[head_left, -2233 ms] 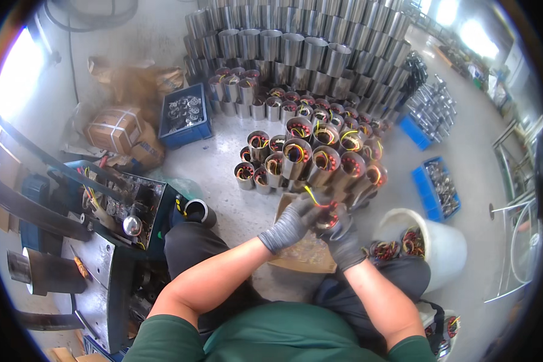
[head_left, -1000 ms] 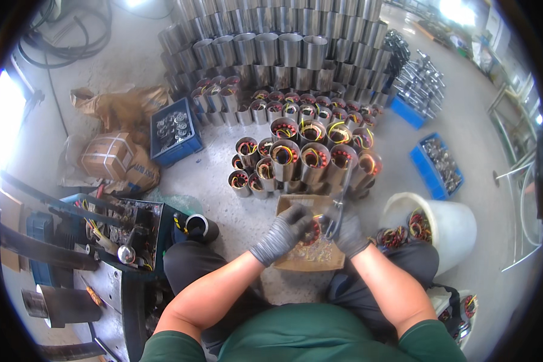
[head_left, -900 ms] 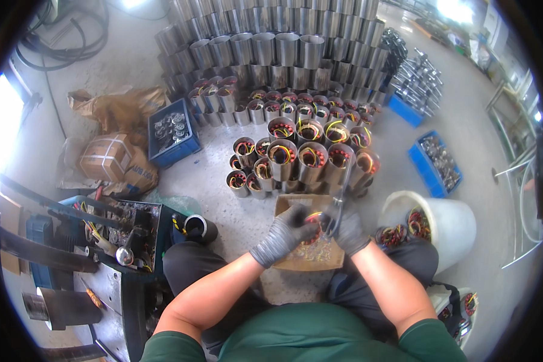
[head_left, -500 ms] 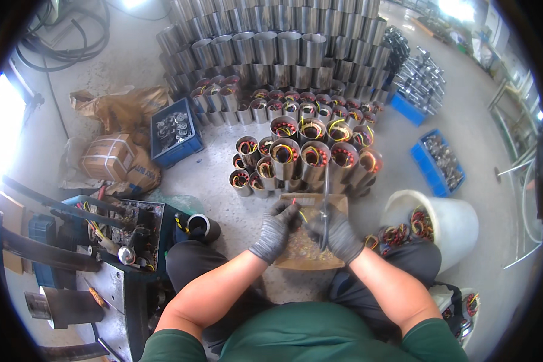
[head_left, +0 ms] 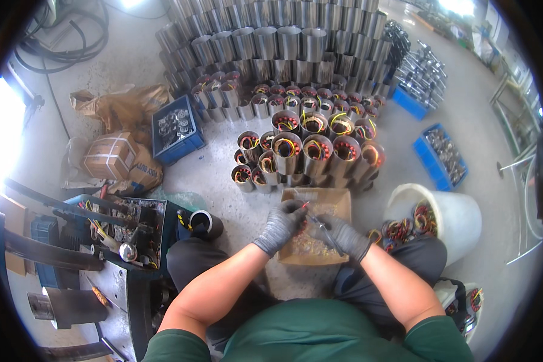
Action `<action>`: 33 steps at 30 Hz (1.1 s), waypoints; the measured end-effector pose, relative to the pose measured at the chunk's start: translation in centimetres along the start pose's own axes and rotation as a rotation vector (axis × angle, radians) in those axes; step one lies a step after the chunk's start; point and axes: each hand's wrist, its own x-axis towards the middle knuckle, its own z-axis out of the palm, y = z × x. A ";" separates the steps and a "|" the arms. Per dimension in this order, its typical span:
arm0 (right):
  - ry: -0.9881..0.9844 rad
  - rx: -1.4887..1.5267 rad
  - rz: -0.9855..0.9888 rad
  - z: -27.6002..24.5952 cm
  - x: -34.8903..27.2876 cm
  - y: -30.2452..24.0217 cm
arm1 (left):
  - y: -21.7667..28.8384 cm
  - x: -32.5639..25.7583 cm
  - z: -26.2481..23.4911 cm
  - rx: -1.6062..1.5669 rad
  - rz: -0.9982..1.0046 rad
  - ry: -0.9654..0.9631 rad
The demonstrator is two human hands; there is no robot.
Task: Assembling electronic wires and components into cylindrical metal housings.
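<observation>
My left hand, in a grey glove, is closed in a pinch on a thin wire with a red tip. Facing it, my gloved right hand is wrapped round a long slim metal hand tool; its exact kind is blurred. The tool slants from close by the left fingertips down to the right palm. Both hands are above an open cardboard box with many small coloured scraps in it. Whatever else my left fingers cover is hidden.
Metal cylinders with wound coils and coloured wires stand beyond the box, before stacked bare cylinders. A tipped white bucket holds wire coils at right. Blue bins hold metal parts. A cluttered metal bench is at left.
The tool has swung from nearly upright to a slant, its upper end now lower and near my left fingers. My left hand has shifted slightly right.
</observation>
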 end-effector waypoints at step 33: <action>-0.044 0.877 0.396 3.5 -0.8 2.5 | -2.0 1.7 -3.1 -0.162 -0.132 0.046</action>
